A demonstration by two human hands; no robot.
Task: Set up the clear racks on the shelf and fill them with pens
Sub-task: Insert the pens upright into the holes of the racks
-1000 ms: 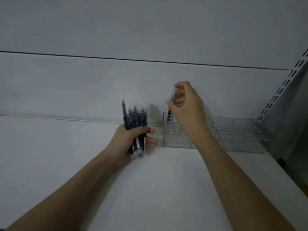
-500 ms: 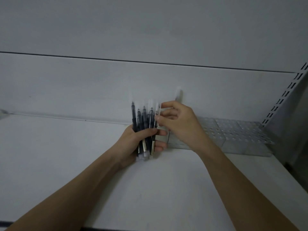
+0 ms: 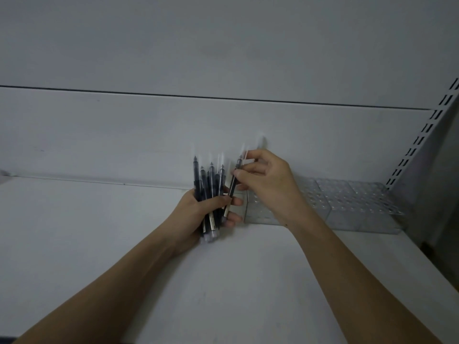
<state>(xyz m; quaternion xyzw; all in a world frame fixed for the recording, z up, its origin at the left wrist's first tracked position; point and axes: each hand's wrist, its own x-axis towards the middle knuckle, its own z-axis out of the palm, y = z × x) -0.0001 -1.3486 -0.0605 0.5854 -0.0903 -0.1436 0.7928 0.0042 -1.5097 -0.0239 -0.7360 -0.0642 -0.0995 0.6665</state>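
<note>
Several dark pens (image 3: 210, 192) bunched upright in the left hand (image 3: 198, 214), fingers and thumb curled round the barrels, clear caps pointing up and butt ends poking out below the palm. One pen (image 3: 232, 187) at the right edge of the bunch pinched between thumb and fingertips of the right hand (image 3: 267, 180), tilted away from the others, lower end apparently not yet free of the left fingers. Behind and to the right, clear racks (image 3: 347, 204) lined up in a row along the back of the white shelf (image 3: 124, 244), running to the slotted upright (image 3: 419, 140) at the corner; nearest end of the row partly hidden by the right wrist. A pale upright streak above the right hand, too blurred to tell whether a pen standing in the rack.

Step in hand, by the look of it: drawing a single pen off the bunch for loading. Racks already placed, holes in view mostly unfilled, so filling barely begun.

Next move calls for lifting the pen clear without dragging neighbours loose, carrying it right over the near rack, lining the butt end up with an open hole and lowering straight down. Clear plastic in dim light, so holes hard to pick out
</note>
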